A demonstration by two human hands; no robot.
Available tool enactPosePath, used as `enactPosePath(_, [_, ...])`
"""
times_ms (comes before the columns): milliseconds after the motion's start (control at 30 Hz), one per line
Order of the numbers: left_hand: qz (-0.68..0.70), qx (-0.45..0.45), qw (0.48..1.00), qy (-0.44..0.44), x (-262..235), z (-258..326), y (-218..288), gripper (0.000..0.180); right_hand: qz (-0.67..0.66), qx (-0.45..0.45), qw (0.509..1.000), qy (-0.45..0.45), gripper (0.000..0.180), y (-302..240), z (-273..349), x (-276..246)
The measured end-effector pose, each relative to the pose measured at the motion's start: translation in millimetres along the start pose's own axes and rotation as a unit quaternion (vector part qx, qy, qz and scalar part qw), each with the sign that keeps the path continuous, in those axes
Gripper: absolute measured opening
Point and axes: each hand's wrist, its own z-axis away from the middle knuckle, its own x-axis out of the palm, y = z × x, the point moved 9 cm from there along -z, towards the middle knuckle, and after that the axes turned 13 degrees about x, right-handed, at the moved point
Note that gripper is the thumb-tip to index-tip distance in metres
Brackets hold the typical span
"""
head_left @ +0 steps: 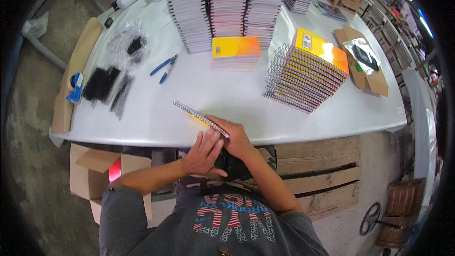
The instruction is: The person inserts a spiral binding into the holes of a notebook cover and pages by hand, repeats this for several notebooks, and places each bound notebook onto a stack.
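Over the table's near edge, my right hand (237, 136) grips a spiral notebook (196, 119) with a yellow-orange cover, held with its bound edge upward. A black wire coil (182, 105) runs along that edge, and its far end sticks out past the pages. The stretched fingers of my left hand (204, 155) lie against the near end of the coil, the thumb pointing away from them. To the right stands a stack of coil-bound yellow-orange notebooks (308, 73), loose coil ends jutting from its left side. Further off, a short pile of yellow-orange books (235, 52) shows no coil.
Blue-handled pliers (164, 68) lie left of centre, beyond loose black coils (106, 87) and a blue tape dispenser (76, 87). Tall notebook stacks (227, 9) rise at the back. A flattened carton (365, 61) lies right; an open cardboard box (97, 166) stands below the table.
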Motion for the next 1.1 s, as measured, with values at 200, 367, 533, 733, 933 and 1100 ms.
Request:
enactPosePath(200, [-0.162, -0.027, 0.977, -0.133, -36.6, -63.6, -14.2, 0.039, 0.01, 0.148, 0.987, -0.061, 0.033, 42.5, 2.2, 1.8])
enactPosePath(367, [-0.057, -0.105, 0.972, -0.205, -37.5, -79.3, -24.8, 0.026, 0.052, 0.065, 0.996, -0.044, 0.027, 17.9, -3.7, -0.2])
enactPosePath(533, [-0.065, -0.038, 0.971, -0.227, -40.5, -95.4, -22.2, 0.021, -0.03, 0.146, 0.988, -0.045, 0.021, 35.7, -5.4, -0.8])
enactPosePath(733, [-0.019, -0.081, 0.969, -0.234, -38.8, -96.1, -26.5, 0.015, -0.057, 0.085, 0.993, -0.056, 0.022, 26.3, -5.3, -0.7])
enactPosePath(933, [-0.053, -0.068, 0.978, -0.192, -44.7, -102.9, -23.1, 0.012, -0.061, 0.149, 0.986, -0.043, 0.02, 29.2, -3.9, -3.0])
enactPosePath(1100, [-0.126, -0.046, 0.975, -0.175, -45.2, -116.7, -15.0, 0.018, -0.024, 0.171, 0.982, -0.072, 0.019, 19.7, -2.1, -11.3])
